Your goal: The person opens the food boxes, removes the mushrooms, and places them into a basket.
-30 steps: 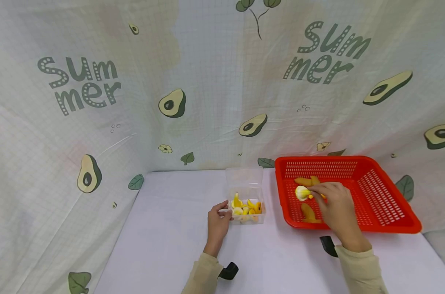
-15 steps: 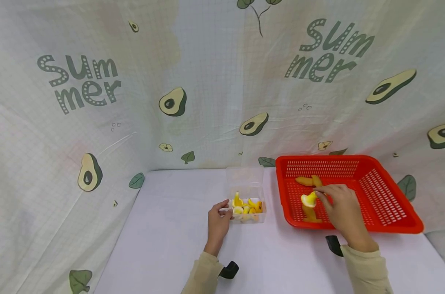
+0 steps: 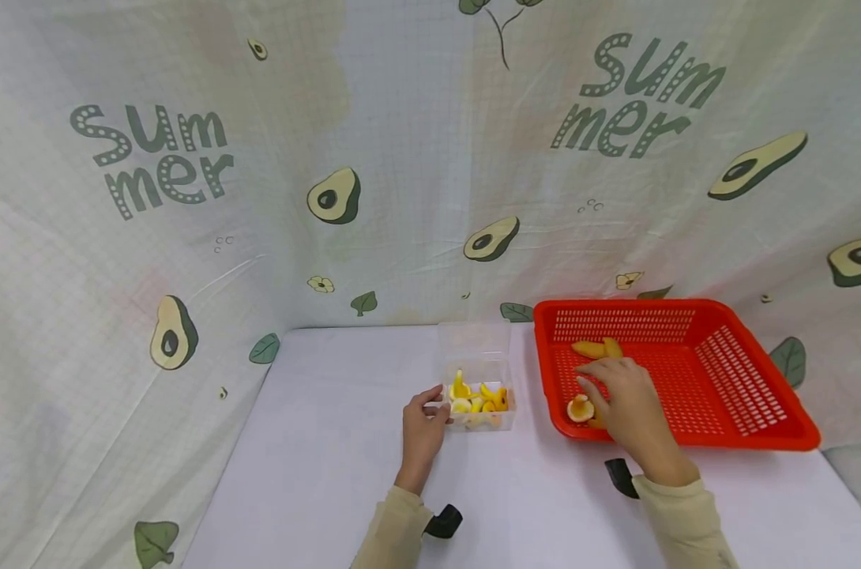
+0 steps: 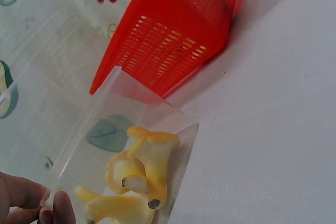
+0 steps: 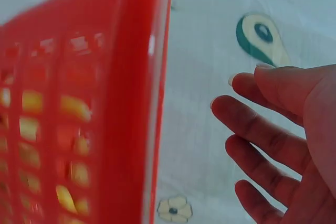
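Note:
My left hand grips the left wall of a small clear plastic box, its thumb and fingers at the rim in the left wrist view. Several yellow and white mushrooms with pale stems lie inside. My right hand is over the red basket, fingers apart and holding nothing. One mushroom with a pale cap edge lies in the basket just left of this hand. Behind it are tan-yellow pieces, and another is partly hidden by the hand.
The box's clear lid stands raised at the back. A white tablecloth covers the table, with a printed avocado curtain behind. The basket's slotted sides rise right of the box, with a gap between them.
The right hand has let go of the mushroom, which now lies at the basket's front left. That hand has then shifted slightly left. The left hand has stayed at the box.

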A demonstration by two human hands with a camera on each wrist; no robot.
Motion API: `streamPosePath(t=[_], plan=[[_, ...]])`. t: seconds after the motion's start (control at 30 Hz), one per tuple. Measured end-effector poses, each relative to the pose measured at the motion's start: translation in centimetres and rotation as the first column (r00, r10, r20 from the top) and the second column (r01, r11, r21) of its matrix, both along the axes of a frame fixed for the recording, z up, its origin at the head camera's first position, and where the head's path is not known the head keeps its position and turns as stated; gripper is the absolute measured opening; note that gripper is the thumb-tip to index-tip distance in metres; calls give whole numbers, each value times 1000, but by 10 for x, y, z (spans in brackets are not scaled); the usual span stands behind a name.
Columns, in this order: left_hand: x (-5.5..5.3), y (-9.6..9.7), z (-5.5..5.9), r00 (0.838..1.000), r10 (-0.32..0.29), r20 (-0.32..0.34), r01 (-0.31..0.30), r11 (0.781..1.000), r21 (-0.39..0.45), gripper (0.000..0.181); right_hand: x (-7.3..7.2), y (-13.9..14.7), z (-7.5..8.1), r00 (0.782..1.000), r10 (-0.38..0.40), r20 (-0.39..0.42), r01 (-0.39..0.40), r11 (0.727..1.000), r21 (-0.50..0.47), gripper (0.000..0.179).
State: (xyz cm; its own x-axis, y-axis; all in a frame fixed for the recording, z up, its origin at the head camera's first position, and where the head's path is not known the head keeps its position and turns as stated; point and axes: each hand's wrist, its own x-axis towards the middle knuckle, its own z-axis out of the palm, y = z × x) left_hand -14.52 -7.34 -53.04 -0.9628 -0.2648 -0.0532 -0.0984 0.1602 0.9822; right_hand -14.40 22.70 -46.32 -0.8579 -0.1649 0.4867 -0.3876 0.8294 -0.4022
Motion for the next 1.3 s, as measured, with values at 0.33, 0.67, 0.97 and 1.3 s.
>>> streamPosePath(t=[0.33, 0.67, 0.97, 1.3], plan=[[-2, -2, 0, 1000, 2, -7, -2, 1000, 4, 37, -9, -64, -10, 986, 158, 48, -159, 987, 29, 23], [-2, -3, 0, 1000, 4, -2, -4, 1000, 0, 36, -25, -111, -18, 947, 278, 159, -287, 957, 38, 28], [0, -3, 0, 1000, -3, -26, 4, 1000, 26, 36, -41, -133, -26, 900, 331, 283, -364, 929, 71, 27], [1, -3, 0, 998, -11, -54, 14, 999, 49, 35, -55, -143, -26, 837, 398, 375, -454, 889, 69, 22]])
